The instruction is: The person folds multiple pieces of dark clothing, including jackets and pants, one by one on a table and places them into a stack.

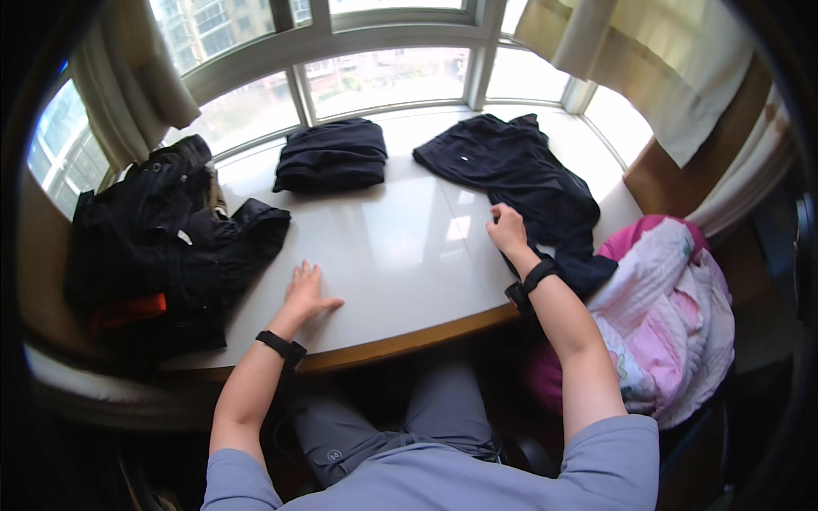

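My left hand (307, 295) is held over the front left of the white sill top, fingers apart and nothing in it. My right hand (509, 228) is curled at the left edge of a dark navy garment (543, 172), which lies loosely spread and crumpled on the right with a small white mark on it. A dark spot shows between the curled fingers, but whether they pinch the cloth is unclear. At the back, near the window, sits a folded dark garment (332, 156) in a thick, neat stack. Both wrists wear black bands.
A heap of black clothing (172, 249) with an orange-red patch lies at left. Pink and white quilted bedding (671, 332) is piled at right, beside the sill's wooden front edge (409, 338). Curtains (128, 83) hang at both sides of the window (386, 80).
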Available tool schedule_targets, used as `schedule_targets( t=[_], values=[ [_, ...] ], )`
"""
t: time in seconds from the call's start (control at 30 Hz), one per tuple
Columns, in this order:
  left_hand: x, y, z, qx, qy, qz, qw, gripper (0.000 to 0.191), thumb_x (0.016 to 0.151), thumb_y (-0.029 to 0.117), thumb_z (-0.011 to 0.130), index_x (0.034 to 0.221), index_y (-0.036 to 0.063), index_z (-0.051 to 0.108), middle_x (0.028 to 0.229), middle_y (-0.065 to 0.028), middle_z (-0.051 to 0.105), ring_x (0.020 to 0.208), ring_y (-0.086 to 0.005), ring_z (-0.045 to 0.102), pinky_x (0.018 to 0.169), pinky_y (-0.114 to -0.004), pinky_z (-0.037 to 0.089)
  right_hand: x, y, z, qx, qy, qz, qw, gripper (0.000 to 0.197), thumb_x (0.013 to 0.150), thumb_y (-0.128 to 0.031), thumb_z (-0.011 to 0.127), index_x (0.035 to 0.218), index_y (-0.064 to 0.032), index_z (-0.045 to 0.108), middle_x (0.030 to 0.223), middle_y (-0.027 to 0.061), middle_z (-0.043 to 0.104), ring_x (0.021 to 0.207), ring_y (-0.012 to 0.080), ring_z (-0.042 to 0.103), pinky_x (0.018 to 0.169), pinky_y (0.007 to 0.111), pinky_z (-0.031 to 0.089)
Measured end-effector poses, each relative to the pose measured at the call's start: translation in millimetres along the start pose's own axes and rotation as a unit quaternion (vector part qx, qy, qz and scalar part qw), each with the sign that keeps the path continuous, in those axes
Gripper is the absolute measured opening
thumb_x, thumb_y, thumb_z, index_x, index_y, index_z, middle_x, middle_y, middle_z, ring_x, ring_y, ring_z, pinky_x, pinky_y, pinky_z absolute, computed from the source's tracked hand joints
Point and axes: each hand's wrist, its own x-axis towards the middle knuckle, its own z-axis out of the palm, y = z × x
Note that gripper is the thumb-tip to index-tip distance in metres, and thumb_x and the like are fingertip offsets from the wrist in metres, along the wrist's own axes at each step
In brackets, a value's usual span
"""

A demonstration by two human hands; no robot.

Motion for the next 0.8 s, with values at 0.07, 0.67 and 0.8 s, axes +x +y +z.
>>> schedule_targets(
  t=[0.07, 0.67, 0.8],
  values=[
    [3, -1, -3, 0.002, 0.008, -0.013, 1.000, 0.110, 0.065, 0.050, 0.083, 0.147, -0.0005, 0.031, 0.156, -0.0242, 0.020, 0.145, -0.0398, 0.020, 0.115, -0.043, 0.029, -4, 11, -27, -0.072, 0.080, 0.011, 0.994, 0.028, 0.075, -0.014, 0.067, 0.103, -0.0078, 0.064, 0.109, 0.0114, 0.064, 0.106, 0.0320, 0.060, 0.091, 0.041, 0.049],
    [23, 21, -22, 0.020, -0.047, -0.060, 0.997, 0.095, 0.049, 0.041, 0.094, 0.123, -0.0054, 0.057, 0.149, -0.0299, 0.032, 0.135, -0.0447, 0.037, 0.107, -0.041, 0.041, 48, 58, -66, -0.303, 0.093, -0.009, 0.948, 0.021, 0.088, -0.013, 0.052, 0.099, -0.0068, 0.069, 0.103, 0.0110, 0.067, 0.099, 0.0318, 0.063, 0.084, 0.045, 0.051],
    [29, 26, -24, 0.038, -0.060, -0.079, 0.994, 0.091, 0.048, 0.041, 0.095, 0.121, -0.0041, 0.061, 0.149, -0.0314, 0.029, 0.133, -0.0468, 0.039, 0.106, -0.040, 0.041, 83, 12, -27, -0.201, 0.052, -0.093, 0.974, 0.034, 0.082, -0.020, 0.064, 0.114, -0.0092, 0.059, 0.111, 0.0111, 0.064, 0.107, 0.0310, 0.060, 0.090, 0.044, 0.049]
  ],
)
